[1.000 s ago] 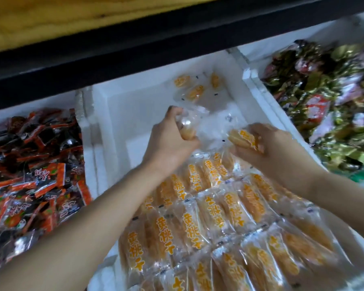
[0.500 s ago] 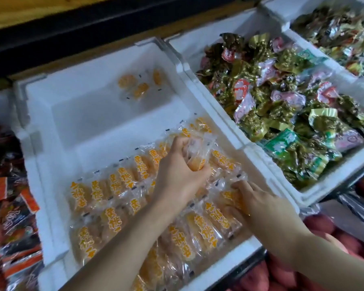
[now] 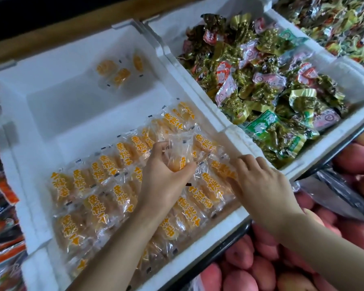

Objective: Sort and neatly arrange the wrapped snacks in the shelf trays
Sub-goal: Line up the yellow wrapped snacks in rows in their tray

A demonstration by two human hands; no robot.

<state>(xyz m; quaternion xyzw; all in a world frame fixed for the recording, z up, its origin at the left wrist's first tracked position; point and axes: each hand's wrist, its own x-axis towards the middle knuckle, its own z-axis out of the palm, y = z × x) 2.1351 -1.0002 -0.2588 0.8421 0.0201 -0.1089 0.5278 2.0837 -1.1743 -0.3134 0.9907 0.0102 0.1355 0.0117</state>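
A white foam tray point(image 3: 51, 106) holds rows of clear packets of yellow peach snacks point(image 3: 105, 198) with orange print in its near half. Three loose packets point(image 3: 119, 70) lie at its far end. My left hand point(image 3: 164, 179) grips one clear peach packet point(image 3: 182, 156) above the rows near the tray's right side. My right hand point(image 3: 261, 183) reaches down beside it, fingertips on the packets at the right wall; whether it pinches one is hidden.
To the right, a second foam tray point(image 3: 357, 85) is heaped with green, gold and pink wrapped snacks point(image 3: 267, 87). A tray of red-and-black packets point(image 3: 0, 206) sits at the left. Reddish round fruit point(image 3: 250, 267) lies below the shelf edge.
The view has swung right and down. My left hand still holds its packet and has come back over the rows. My right hand has dropped to the packets by the right wall.
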